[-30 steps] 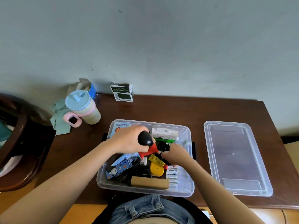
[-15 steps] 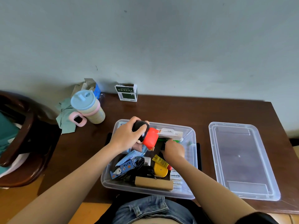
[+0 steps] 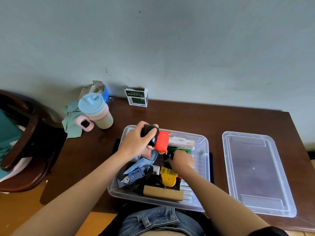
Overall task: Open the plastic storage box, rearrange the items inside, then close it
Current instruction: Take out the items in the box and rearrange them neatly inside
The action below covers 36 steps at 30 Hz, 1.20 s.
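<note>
The clear plastic storage box [image 3: 203,160] stands open on the brown table, packed with small items. Its clear lid [image 3: 255,172] lies flat on the table to the right. My left hand [image 3: 136,142] grips a toy figure [image 3: 158,139] with a black head and red body, held above the box's far left corner. My right hand [image 3: 181,159] reaches down into the middle of the box, fingers curled around a small dark item whose shape is hidden. Inside lie a white carton [image 3: 181,142], a yellow tape measure [image 3: 168,178], a blue patterned packet [image 3: 133,176] and a tan case [image 3: 163,195].
A blue-lidded cup with a pink handle [image 3: 95,113] stands at the table's back left beside a green cloth [image 3: 71,120]. A small green-and-white carton [image 3: 137,97] sits against the wall. A dark wooden chair [image 3: 25,142] stands to the left.
My left hand lifted the toy figure out of the box and toward its far left corner. My right hand shifted slightly deeper into the middle of the box.
</note>
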Tool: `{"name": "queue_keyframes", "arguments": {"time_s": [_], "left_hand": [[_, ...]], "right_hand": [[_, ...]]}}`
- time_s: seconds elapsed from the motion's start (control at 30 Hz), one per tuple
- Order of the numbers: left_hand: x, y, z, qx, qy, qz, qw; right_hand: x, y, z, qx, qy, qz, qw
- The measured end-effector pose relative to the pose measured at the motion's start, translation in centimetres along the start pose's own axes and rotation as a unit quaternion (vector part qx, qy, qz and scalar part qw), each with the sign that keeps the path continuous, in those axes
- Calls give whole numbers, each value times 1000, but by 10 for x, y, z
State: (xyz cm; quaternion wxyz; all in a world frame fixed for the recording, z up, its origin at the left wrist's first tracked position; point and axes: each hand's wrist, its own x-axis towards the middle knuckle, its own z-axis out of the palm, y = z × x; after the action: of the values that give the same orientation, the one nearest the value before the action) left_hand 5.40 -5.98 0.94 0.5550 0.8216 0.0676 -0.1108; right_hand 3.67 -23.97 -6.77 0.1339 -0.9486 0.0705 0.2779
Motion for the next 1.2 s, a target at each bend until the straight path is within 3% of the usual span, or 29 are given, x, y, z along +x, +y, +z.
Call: {"name": "queue_keyframes", "arguments": {"time_s": [0.13,0.23,0.43,0.57,0.7,0.83,0.9,1.0,1.1,1.2], "left_hand": [[0,-1,0,8,0,9,1000],[0,-1,1,-9,1,11,1000],[0,0,-1,2,9,13,1000],[1,2,-1,11,-5,24,1000],[0,7,1,-5,-5,41,999],[3,9,-3,-43,19,17,999],[5,8,-9,-49,49,16,998],[6,6,-17,-91,68,13,993],[4,3,-23,-131,107,5,986],[1,3,-28,-196,180,1,964]], "right_hand": [[7,-1,1,83,-51,30,995],[10,2,-4,140,-46,43,988],[0,9,-20,126,-47,-12,991],[-21,20,-47,-19,-121,-113,986],[-43,26,-55,-203,-218,-193,935],[-45,23,-56,-226,-341,-183,894],[-43,17,-62,-165,-295,-182,923],[-37,-2,-67,-27,-158,-221,962],[-38,-31,-61,117,-84,-255,956],[-38,-56,-45,148,-1,-272,951]]}}
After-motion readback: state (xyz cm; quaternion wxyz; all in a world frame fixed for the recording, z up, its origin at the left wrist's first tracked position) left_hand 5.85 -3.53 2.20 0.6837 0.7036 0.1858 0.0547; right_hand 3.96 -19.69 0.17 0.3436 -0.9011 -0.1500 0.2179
